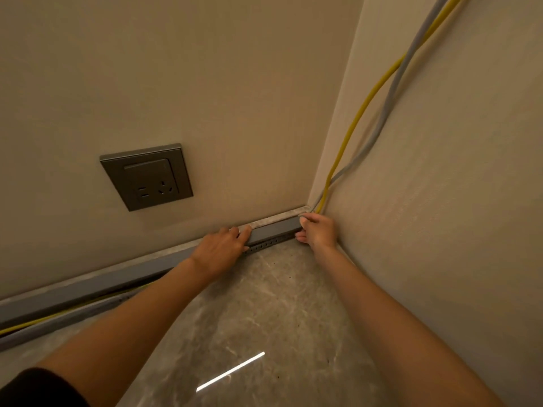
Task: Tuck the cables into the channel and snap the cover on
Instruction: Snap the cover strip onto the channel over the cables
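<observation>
Nearest us is a dark sleeve (35,389) at the bottom left, and from there both bare forearms reach out over the mottled floor (264,304) towards the corner of the room.

At the foot of the wall, the left grip (220,245) lies across the grey cover (273,230). Its fingers are fairly straight over the cover's top edge and seem to press on it; we cannot see its thumb clearly. The right grip (318,232) is at the cover's corner end, with the fingers curled over the top and the thumb underneath, pinching that end. Between the two, just below the cover, we see the dark slotted side of the channel (266,245), so the cover does not look fully seated there yet.

The yellow cable (357,118) and the grey cable (390,95) come down the right-hand wall and pass out of sight behind the right grip, at the end of the channel. Far to the left, both cables show again along the floor under the cover's lower edge.

We judge the task to be well on but unfinished. The cover is lined up over the channel at the corner, and the cables there seem to be inside. What is left is to press the cover home along this stretch, then tuck and close the open run to the left. A socket (147,177) sits on the wall above, well apart from the work.
</observation>
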Motion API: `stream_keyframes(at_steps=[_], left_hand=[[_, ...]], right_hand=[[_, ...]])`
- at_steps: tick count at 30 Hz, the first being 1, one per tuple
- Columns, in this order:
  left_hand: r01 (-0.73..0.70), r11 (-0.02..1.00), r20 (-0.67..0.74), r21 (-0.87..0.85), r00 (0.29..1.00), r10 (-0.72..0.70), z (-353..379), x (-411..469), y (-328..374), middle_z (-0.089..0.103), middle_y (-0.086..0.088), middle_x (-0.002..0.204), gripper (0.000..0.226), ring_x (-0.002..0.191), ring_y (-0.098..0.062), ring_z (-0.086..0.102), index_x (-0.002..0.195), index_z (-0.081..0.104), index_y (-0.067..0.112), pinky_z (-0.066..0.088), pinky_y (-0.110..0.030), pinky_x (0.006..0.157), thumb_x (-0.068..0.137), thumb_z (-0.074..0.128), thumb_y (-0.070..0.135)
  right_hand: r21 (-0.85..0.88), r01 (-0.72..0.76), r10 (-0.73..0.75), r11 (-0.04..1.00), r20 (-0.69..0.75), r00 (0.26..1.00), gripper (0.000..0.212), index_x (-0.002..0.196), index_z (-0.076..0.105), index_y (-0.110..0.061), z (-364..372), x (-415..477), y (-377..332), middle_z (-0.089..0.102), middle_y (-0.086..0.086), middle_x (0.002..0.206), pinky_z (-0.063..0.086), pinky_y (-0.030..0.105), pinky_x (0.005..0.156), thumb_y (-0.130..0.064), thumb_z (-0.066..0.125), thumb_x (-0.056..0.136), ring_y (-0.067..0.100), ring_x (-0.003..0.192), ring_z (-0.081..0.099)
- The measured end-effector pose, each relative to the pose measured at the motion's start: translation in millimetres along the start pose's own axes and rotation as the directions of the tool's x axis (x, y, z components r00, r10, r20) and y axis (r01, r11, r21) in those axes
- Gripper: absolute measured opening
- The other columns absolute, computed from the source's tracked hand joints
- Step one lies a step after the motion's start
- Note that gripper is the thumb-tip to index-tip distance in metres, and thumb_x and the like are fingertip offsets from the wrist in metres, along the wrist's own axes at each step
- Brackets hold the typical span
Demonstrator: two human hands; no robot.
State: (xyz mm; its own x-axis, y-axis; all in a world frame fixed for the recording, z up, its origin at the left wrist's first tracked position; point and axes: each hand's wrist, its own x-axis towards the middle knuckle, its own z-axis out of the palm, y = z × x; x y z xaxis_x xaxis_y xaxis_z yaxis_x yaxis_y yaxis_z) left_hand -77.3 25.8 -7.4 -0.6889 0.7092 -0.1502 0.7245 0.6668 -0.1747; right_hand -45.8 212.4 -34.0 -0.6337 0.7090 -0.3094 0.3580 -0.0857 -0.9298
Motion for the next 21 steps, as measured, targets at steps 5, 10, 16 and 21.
stream_keyframes(at_steps=[5,10,16,21], left_hand=[[-0.038,0.976,-0.003,0.214,0.999,0.04,-2,4,2,0.057,-0.014,0.127,0.047,0.112,-0.032,0.054,0.141,0.021,0.005,0.037,-0.038,0.092,0.102,0.019,0.032],[0.006,0.993,0.061,0.117,0.998,-0.013,0,9,6,0.055,-0.015,0.128,0.05,0.113,-0.031,0.055,0.132,0.033,0.007,0.04,-0.039,0.093,0.098,0.028,0.043],[0.031,0.999,0.069,-0.043,0.997,-0.028,7,6,7,0.047,-0.014,0.135,0.046,0.115,-0.032,0.055,0.134,0.029,0.009,0.046,-0.04,0.085,0.099,0.03,0.038],[-0.046,0.989,0.132,-0.138,0.989,0.065,0,-5,6,0.051,-0.01,0.132,0.041,0.112,-0.028,0.056,0.13,0.033,0.014,0.045,-0.038,0.086,0.099,0.029,0.04]], right_hand=[[-0.148,0.12,-0.125,0.982,-0.028,0.992,0.026,0.113,0.065,0.001,-2,1,7,0.065,0.018,0.092,0.044,0.009,0.036,-0.004,0.052,0.092,0.013,0.049,0.05],[-0.185,0.241,-0.254,0.953,-0.052,0.966,0.031,0.114,0.067,-0.006,0,2,12,0.053,-0.004,0.068,0.057,0.039,0.08,0.004,0.052,0.089,0.019,0.076,0.056],[-0.132,0.263,-0.284,0.956,-0.182,0.941,0.037,0.061,0.045,-0.026,-15,-2,22,0.058,0.0,0.069,0.052,0.037,0.074,0.005,0.057,0.078,0.029,0.077,0.062],[-0.112,0.202,-0.188,0.973,0.124,0.974,0.042,0.075,0.037,-0.02,-24,-12,32,0.046,-0.005,0.077,0.04,0.017,0.063,0.02,0.048,0.078,0.008,0.07,0.048]])
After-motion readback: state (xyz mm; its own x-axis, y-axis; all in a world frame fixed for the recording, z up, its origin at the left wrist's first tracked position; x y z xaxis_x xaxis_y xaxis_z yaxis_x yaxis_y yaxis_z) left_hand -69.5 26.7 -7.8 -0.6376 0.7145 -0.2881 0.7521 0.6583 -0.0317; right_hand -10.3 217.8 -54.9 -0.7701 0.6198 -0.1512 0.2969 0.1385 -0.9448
